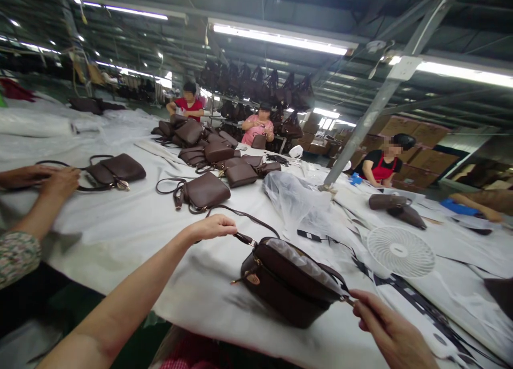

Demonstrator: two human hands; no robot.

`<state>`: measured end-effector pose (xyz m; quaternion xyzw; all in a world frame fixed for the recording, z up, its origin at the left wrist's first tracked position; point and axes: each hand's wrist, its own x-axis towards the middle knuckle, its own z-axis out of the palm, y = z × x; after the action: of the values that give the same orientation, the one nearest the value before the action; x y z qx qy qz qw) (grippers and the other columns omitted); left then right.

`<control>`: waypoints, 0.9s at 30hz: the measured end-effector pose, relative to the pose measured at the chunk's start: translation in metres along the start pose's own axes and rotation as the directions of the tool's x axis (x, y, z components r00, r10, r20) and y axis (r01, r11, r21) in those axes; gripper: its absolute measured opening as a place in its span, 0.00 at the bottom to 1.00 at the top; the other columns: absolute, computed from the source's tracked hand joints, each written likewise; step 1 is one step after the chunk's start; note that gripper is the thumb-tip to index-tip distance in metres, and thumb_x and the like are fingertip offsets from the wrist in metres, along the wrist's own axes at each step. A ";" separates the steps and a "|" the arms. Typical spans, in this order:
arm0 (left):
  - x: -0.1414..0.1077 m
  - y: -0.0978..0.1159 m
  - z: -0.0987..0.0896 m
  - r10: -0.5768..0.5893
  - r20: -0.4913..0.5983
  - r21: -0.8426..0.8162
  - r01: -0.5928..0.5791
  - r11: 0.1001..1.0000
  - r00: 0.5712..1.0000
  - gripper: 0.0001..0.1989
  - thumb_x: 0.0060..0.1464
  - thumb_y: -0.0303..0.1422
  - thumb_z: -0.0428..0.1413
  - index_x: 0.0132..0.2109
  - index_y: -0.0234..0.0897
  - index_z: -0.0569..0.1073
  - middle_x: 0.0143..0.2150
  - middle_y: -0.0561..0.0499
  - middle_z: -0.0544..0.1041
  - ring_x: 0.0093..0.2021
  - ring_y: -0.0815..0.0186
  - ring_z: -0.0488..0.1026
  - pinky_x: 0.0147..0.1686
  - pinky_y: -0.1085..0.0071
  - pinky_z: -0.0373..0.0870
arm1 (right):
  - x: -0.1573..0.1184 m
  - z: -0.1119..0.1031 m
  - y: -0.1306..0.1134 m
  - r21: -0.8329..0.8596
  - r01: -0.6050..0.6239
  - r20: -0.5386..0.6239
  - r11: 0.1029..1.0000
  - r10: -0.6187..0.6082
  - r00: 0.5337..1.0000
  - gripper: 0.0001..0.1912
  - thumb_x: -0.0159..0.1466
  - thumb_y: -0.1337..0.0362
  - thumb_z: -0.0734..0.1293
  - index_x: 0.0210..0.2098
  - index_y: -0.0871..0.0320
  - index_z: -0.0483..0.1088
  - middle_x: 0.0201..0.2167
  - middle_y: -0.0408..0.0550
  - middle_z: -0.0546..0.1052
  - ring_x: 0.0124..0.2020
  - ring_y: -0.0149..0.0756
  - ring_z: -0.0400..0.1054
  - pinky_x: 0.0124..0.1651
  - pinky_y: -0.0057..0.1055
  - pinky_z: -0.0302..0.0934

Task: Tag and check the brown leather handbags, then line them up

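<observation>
In front of me a dark brown handbag point(288, 289) is held up at a tilt just over the white-covered table. Clear plastic film shows in its top opening, and a small tag point(253, 279) hangs at its left end. My left hand point(214, 227) is closed on the bag's strap near the left end. With my right hand point(377, 315) I pinch a small piece at the bag's right end, by the ring; its exact kind is hard to make out. Just beyond lies another brown handbag point(205, 191) with its strap looped on the cloth.
A pile of brown bags point(218, 150) lies farther back. At left, a co-worker's hands point(60, 179) hold the strap of another bag point(116, 170). A white fan point(401, 251), crumpled plastic point(298, 201) and a grey post point(360, 123) stand to the right. Several people work beyond.
</observation>
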<state>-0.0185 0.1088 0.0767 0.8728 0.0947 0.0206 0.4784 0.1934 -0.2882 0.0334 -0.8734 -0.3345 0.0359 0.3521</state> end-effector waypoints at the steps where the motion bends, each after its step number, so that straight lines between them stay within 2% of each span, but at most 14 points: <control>1: 0.000 -0.004 0.001 -0.009 -0.005 0.019 0.009 1.000 1.000 0.16 0.56 0.41 0.51 0.32 0.33 0.74 0.22 0.57 0.61 0.24 0.71 0.59 0.25 0.75 0.54 | 0.001 0.002 0.000 0.007 -0.006 -0.008 1.000 0.006 1.000 0.23 0.56 0.45 0.63 0.42 0.53 0.75 0.29 0.46 0.81 0.28 0.39 0.76 0.33 0.29 0.71; 4: -0.003 -0.015 0.008 0.015 -0.047 0.113 -0.010 0.994 0.999 0.13 0.57 0.37 0.50 0.39 0.34 0.76 0.30 0.53 0.70 0.32 0.67 0.68 0.34 0.74 0.63 | 0.003 0.006 0.000 0.027 -0.034 0.014 0.999 0.034 0.999 0.24 0.56 0.45 0.64 0.43 0.53 0.74 0.30 0.47 0.81 0.30 0.40 0.77 0.34 0.29 0.71; 6: -0.006 -0.019 0.014 0.114 -0.113 0.199 -0.090 0.976 0.987 0.13 0.56 0.33 0.52 0.44 0.35 0.76 0.40 0.48 0.74 0.43 0.63 0.70 0.46 0.69 0.65 | 0.004 0.007 -0.001 0.039 -0.037 0.027 0.999 0.036 0.999 0.24 0.57 0.45 0.63 0.44 0.54 0.74 0.31 0.48 0.81 0.31 0.40 0.77 0.35 0.30 0.71; 9: -0.008 -0.013 0.029 0.279 -0.198 0.243 -0.228 0.943 0.940 0.21 0.54 0.31 0.55 0.56 0.37 0.70 0.57 0.44 0.70 0.59 0.57 0.64 0.60 0.61 0.58 | 0.004 0.009 -0.008 0.050 -0.015 0.013 0.999 0.015 1.000 0.24 0.59 0.45 0.61 0.44 0.55 0.73 0.30 0.49 0.80 0.32 0.40 0.77 0.35 0.30 0.71; 12: -0.002 0.007 0.054 0.421 -0.233 0.285 -0.352 0.892 0.877 0.32 0.54 0.32 0.58 0.65 0.38 0.58 0.66 0.40 0.60 0.65 0.55 0.57 0.63 0.56 0.55 | 0.003 0.011 -0.016 0.042 0.011 -0.007 0.999 -0.011 1.000 0.24 0.61 0.46 0.59 0.44 0.57 0.73 0.28 0.48 0.79 0.29 0.38 0.75 0.34 0.30 0.70; 14: 0.005 0.025 0.073 0.554 -0.250 0.402 -0.436 0.805 0.794 0.33 0.55 0.30 0.57 0.65 0.38 0.57 0.67 0.39 0.57 0.66 0.54 0.55 0.64 0.54 0.54 | 0.002 0.012 -0.018 0.025 0.028 -0.006 0.999 -0.028 1.000 0.23 0.62 0.48 0.58 0.44 0.57 0.72 0.28 0.48 0.79 0.27 0.37 0.75 0.33 0.30 0.70; 15: 0.009 0.033 0.082 0.612 -0.234 0.466 -0.465 0.753 0.756 0.30 0.55 0.29 0.57 0.64 0.39 0.60 0.66 0.40 0.60 0.65 0.54 0.57 0.63 0.53 0.55 | 0.002 0.012 -0.019 0.012 0.039 -0.002 0.999 -0.039 0.999 0.22 0.63 0.48 0.58 0.44 0.57 0.72 0.27 0.48 0.78 0.27 0.37 0.75 0.32 0.30 0.70; 16: 0.014 0.041 0.090 0.652 -0.200 0.519 -0.485 0.704 0.732 0.27 0.55 0.28 0.57 0.61 0.38 0.63 0.63 0.41 0.64 0.62 0.54 0.60 0.61 0.53 0.58 | 0.001 0.011 -0.020 -0.009 0.060 -0.003 0.998 -0.060 0.998 0.21 0.64 0.50 0.57 0.44 0.57 0.72 0.27 0.48 0.78 0.27 0.37 0.74 0.32 0.30 0.70; 18: 0.023 0.051 0.100 0.680 -0.124 0.579 -0.504 0.641 0.723 0.19 0.55 0.27 0.56 0.54 0.37 0.69 0.54 0.43 0.72 0.54 0.56 0.66 0.56 0.56 0.63 | -0.001 0.009 -0.025 -0.093 0.147 -0.062 0.985 -0.154 0.986 0.19 0.66 0.52 0.56 0.43 0.56 0.72 0.31 0.49 0.79 0.31 0.38 0.75 0.34 0.32 0.70; 20: 0.030 0.055 0.105 0.670 -0.098 0.585 -0.502 0.637 0.736 0.12 0.55 0.25 0.56 0.47 0.36 0.71 0.48 0.46 0.74 0.49 0.59 0.68 0.51 0.60 0.67 | -0.002 0.008 -0.037 -0.249 0.270 -0.192 0.930 -0.320 0.928 0.16 0.67 0.55 0.57 0.43 0.56 0.72 0.38 0.52 0.78 0.39 0.42 0.75 0.41 0.37 0.70; 22: 0.034 0.055 0.105 0.677 -0.107 0.585 -0.504 0.635 0.728 0.07 0.56 0.25 0.55 0.42 0.36 0.72 0.45 0.47 0.74 0.47 0.61 0.68 0.49 0.64 0.67 | -0.002 0.008 -0.055 -0.408 0.399 -0.244 0.821 -0.519 0.819 0.14 0.67 0.58 0.59 0.46 0.56 0.72 0.46 0.55 0.76 0.48 0.45 0.71 0.50 0.42 0.67; 23: 0.034 0.055 0.105 0.691 -0.109 0.600 -0.508 0.619 0.714 0.05 0.57 0.25 0.54 0.41 0.36 0.72 0.45 0.47 0.74 0.47 0.62 0.67 0.49 0.65 0.67 | 0.000 0.010 -0.066 -0.457 0.467 -0.212 0.756 -0.603 0.769 0.14 0.67 0.60 0.60 0.48 0.57 0.71 0.49 0.56 0.75 0.51 0.46 0.70 0.53 0.42 0.65; 25: 0.031 0.055 0.107 0.727 -0.118 0.675 -0.482 0.558 0.676 0.04 0.59 0.26 0.52 0.38 0.36 0.72 0.48 0.46 0.73 0.48 0.61 0.66 0.49 0.64 0.65 | 0.004 0.019 -0.084 -0.480 0.607 -0.065 0.633 -0.716 0.695 0.16 0.66 0.66 0.60 0.52 0.57 0.69 0.51 0.56 0.74 0.51 0.44 0.69 0.53 0.41 0.66; 27: 0.024 0.056 0.112 0.750 -0.120 0.765 -0.421 0.487 0.650 0.07 0.61 0.27 0.50 0.35 0.35 0.71 0.48 0.46 0.73 0.48 0.60 0.66 0.49 0.62 0.64 | 0.009 0.034 -0.096 -0.459 0.673 0.076 0.580 -0.730 0.680 0.18 0.64 0.70 0.60 0.52 0.58 0.69 0.48 0.55 0.76 0.46 0.44 0.72 0.48 0.39 0.69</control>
<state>0.0273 -0.0098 0.0618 0.9292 -0.1128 0.3482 0.0514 0.1365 -0.2118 0.0714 -0.7259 -0.6291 -0.2379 0.1443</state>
